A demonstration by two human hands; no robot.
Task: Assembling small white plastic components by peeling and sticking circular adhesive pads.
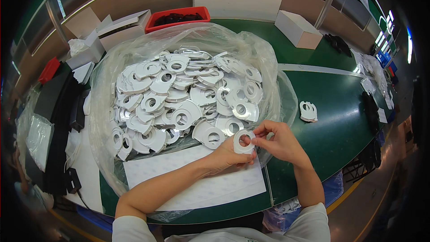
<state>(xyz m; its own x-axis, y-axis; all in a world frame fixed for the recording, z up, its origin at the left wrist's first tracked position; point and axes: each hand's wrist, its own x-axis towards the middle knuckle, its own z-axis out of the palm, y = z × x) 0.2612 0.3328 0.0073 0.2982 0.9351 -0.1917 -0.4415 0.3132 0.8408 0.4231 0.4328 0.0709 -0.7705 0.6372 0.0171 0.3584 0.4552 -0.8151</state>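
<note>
The left hand (228, 154) cradles a white flat plastic ring piece (243, 142) in curled fingers; right hand (280, 141) fingertips pinch its rim. Best peel slowly, gripping the edge only.

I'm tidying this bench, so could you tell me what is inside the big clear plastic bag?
The clear plastic bag holds a heap of white ring-shaped parts. Whatever lies beneath the top layer is covered.

Left hand (226, 154) and right hand (280, 142) pinching one white ring-shaped plastic part (243, 142) between fingers (259, 140), near edge of green table (336, 125), clear plastic bag (107, 71) heaped with white parts (179, 96) just beyond, red bin (177, 12) far, small stack of parts (308, 111) right
</note>
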